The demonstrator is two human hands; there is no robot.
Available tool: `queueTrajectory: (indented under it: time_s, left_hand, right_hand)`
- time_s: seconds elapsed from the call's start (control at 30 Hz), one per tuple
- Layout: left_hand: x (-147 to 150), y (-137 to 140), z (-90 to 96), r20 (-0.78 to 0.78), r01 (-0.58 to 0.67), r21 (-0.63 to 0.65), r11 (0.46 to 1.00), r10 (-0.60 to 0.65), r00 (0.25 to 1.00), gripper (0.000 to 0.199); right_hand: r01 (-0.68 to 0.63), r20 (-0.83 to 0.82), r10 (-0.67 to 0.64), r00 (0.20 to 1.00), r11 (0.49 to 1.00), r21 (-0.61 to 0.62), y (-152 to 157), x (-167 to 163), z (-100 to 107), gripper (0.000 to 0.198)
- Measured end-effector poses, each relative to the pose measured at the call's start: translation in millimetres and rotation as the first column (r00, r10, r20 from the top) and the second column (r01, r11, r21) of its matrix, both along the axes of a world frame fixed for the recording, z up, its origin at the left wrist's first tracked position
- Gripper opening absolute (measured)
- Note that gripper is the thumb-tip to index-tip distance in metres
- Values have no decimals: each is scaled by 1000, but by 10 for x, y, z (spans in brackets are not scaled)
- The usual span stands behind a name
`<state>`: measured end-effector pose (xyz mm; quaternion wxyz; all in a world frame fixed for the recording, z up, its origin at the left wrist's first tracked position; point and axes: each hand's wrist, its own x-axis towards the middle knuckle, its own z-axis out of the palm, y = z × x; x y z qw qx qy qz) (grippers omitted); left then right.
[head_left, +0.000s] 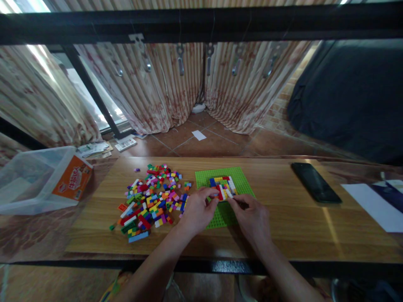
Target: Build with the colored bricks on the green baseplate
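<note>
A green studded baseplate [242, 178] lies on the wooden board, bearing a low block of coloured toy bricks [224, 182] in blue, yellow, red, white and green. My left hand [198, 209] reaches over the baseplate's left side, its fingers closed at the left edge of the brick block. What sits between those fingertips is too small to tell. From the right, my right hand [252, 216] has thumb and index finger pinched at the block's near right corner, by a white brick; whether anything is held there is hidden. A heap of loose bricks [154, 197] lies left of my left hand.
A clear plastic bin [34, 176] with an orange label stands at the far left. On the right of the wooden board [283, 235] lies a black phone [315, 182], with white paper [371, 205] beyond it. A dark bar [201, 25] with hanging hooks crosses above.
</note>
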<state>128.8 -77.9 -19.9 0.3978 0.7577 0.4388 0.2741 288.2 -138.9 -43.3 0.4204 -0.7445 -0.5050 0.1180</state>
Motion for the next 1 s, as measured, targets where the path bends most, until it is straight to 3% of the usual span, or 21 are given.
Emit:
queueTrajectory:
  time_s: [0.2, 0.47, 0.73, 1.0]
  left_hand:
    - [17, -51, -17, -246, 155, 206, 966, -102, 964, 44]
    - [68, -69, -18, -509, 299, 258, 919, -133, 850, 69]
    - [82, -88, 1, -547, 300, 279, 912, -106, 830, 66]
    - [100, -103, 2, -562, 288, 268, 920, -93, 822, 64]
  right_hand:
    - [12, -28, -13, 1000, 999, -44, 0, -15, 36, 29]
    - [-15, -43, 12, 999, 997, -80, 19, -10, 86, 28]
    - [-62, -18, 61, 998, 997, -45, 19, -8, 68, 25]
    - [-120, 147, 121, 982, 993, -18, 16, 1, 42, 31]
